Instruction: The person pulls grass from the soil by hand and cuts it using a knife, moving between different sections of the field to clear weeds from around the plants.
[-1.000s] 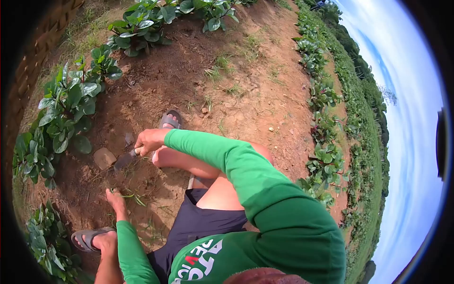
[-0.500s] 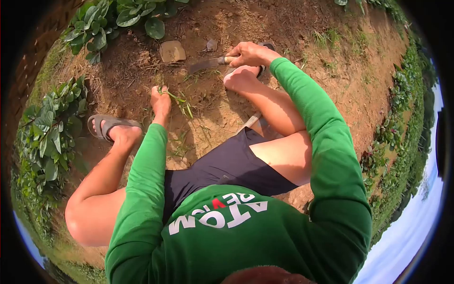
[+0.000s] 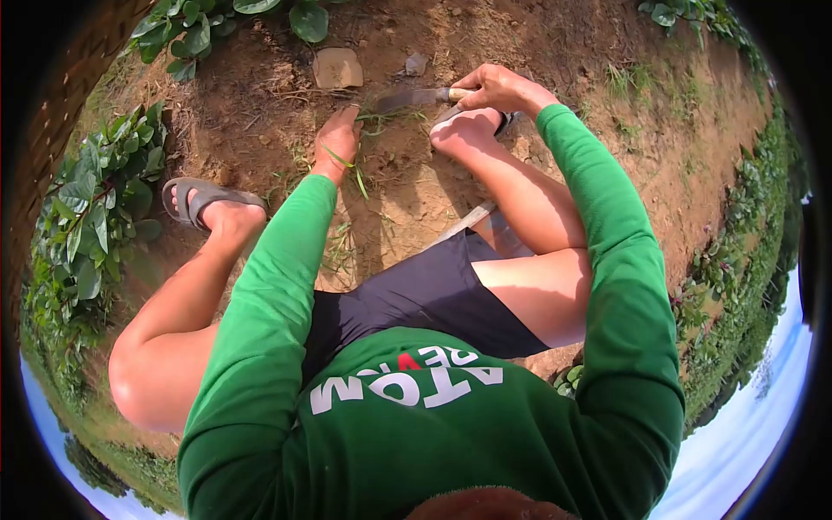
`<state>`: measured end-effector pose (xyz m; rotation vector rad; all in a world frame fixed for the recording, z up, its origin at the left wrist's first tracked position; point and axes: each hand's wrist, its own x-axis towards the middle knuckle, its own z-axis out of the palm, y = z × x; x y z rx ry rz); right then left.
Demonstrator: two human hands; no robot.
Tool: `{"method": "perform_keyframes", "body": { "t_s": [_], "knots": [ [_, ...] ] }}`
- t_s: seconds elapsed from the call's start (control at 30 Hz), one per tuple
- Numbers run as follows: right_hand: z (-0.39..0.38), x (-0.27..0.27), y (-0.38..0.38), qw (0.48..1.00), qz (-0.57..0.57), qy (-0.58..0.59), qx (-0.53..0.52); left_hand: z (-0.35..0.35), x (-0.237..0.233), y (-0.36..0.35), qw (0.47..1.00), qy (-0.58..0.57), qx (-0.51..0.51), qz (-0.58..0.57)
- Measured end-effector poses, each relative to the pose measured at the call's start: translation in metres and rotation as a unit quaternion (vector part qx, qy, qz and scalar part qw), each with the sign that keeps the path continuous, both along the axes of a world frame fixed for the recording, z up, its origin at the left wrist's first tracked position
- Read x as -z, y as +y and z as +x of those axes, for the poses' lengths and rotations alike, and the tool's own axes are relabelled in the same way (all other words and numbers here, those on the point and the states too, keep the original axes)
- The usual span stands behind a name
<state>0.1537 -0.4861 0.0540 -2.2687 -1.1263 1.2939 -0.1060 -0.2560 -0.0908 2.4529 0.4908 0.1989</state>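
Note:
My right hand is wrapped round the pale handle of a knife, above my foot. The dark, broad blade points left, low over the soil. Just left of the blade tip, my left hand is closed, with green grass blades trailing from it toward my wrist. Its fingertips are partly hidden, near small grass sprigs growing from the ground.
A flat tan stone lies beyond my left hand, and a smaller grey stone is to its right. Leafy plants stand on the left. My sandalled foot rests on the brown soil. A pale strip lies beneath my leg.
My left hand has moved forward and right, closer to the knife blade, with grass still in it. The right hand and knife sit slightly further right and up in view.

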Motion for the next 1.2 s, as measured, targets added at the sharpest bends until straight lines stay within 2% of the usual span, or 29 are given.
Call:
{"method": "perform_keyframes", "body": {
  "t_s": [0.1,0.2,0.3,0.33,0.57,0.63,0.67,0.7,0.8,0.9,0.93,1.0,1.03,1.07,1.1,1.2],
  "knots": [
    [-0.009,0.007,0.011,1.0,-0.022,0.02,-0.004,-0.002,0.004,0.004,1.0,0.026,-0.011,-0.001],
    [-0.015,0.023,0.014,0.999,-0.014,0.03,0.011,-0.001,0.001,-0.006,0.992,0.0,-0.112,-0.057],
    [-0.011,0.031,0.007,0.998,-0.008,0.059,0.014,-0.005,-0.01,-0.011,0.957,0.057,-0.203,-0.198],
    [-0.012,0.031,0.008,0.998,-0.018,0.064,0.017,-0.006,-0.006,-0.011,0.952,0.062,-0.214,-0.208],
    [-0.025,0.038,0.013,0.998,-0.008,0.057,0.012,-0.009,0.02,-0.004,0.939,0.028,-0.217,-0.264],
    [-0.026,0.022,0.016,0.996,-0.04,0.077,0.026,-0.006,-0.012,-0.011,0.939,0.056,-0.234,-0.246],
    [-0.029,0.05,0.011,0.998,0.026,0.06,0.005,-0.004,-0.021,-0.013,0.939,0.055,-0.231,-0.247],
    [-0.031,0.049,0.01,0.998,0.022,0.059,0.005,-0.002,-0.024,-0.014,0.941,0.055,-0.224,-0.249],
    [-0.029,0.021,0.017,0.998,-0.025,0.055,0.027,-0.01,0.019,-0.009,0.89,-0.035,-0.259,-0.373],
    [-0.002,0.026,0.015,0.995,-0.04,0.07,0.052,-0.02,0.024,-0.003,0.863,-0.031,-0.29,-0.413],
    [0.003,0.032,0.013,0.996,-0.004,0.077,0.054,-0.025,0.028,-0.002,0.846,-0.055,-0.288,-0.446],
    [-0.001,0.037,0.014,0.996,-0.01,0.078,0.038,-0.032,0.035,-0.001,0.807,-0.101,-0.277,-0.511],
    [-0.009,0.033,0.017,0.996,-0.013,0.077,0.031,-0.033,0.034,-0.001,0.814,-0.099,-0.274,-0.503],
    [-0.027,0.005,0.024,0.994,-0.059,0.077,0.051,-0.034,0.032,-0.002,0.82,-0.097,-0.272,-0.494],
    [-0.029,0.049,0.021,0.998,0.038,0.045,-0.018,-0.035,0.03,-0.002,0.826,-0.096,-0.27,-0.485],
    [-0.032,0.045,0.018,0.998,0.019,0.062,0.013,-0.032,0.027,-0.001,0.825,-0.024,-0.327,-0.46]
  ]
}}
